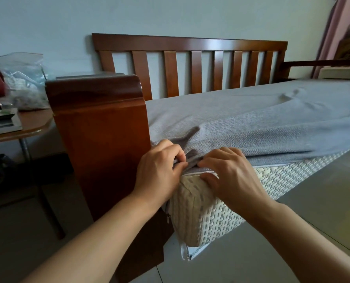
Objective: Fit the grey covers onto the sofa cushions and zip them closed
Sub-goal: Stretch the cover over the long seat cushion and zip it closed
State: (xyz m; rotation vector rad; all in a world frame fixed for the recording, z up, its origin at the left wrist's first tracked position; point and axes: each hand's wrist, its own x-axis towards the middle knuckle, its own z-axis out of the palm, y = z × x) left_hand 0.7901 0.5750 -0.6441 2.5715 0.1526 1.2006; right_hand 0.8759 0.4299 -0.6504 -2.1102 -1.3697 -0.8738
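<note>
— How far along is it, would you say?

— Partway. The grey cover [251, 119] lies over the top of the sofa cushion [221, 217], which sits on the wooden sofa [190, 68] with its near left corner sticking out past the front edge, beside the armrest [100, 129]. Along the front edge the woven cream side is bare, so the cover isn't pulled down there, and nothing looks zipped.

— And the hands?

— Both are at that corner. The left hand [159, 170] is closed, pinching a bunch of grey fabric. The right hand [229, 174] presses down on the cushion with its fingers curled over the cover's hem; I can't tell whether it grips anything.

— Can you see the zip?

— Only a pale strip of tape [200, 173] between the hands and a loose end [183, 250] hanging under the corner. Any slider there is hidden by the fingers. The far right end of the cushion is cut off, and I can't make out any other cushions.
</note>
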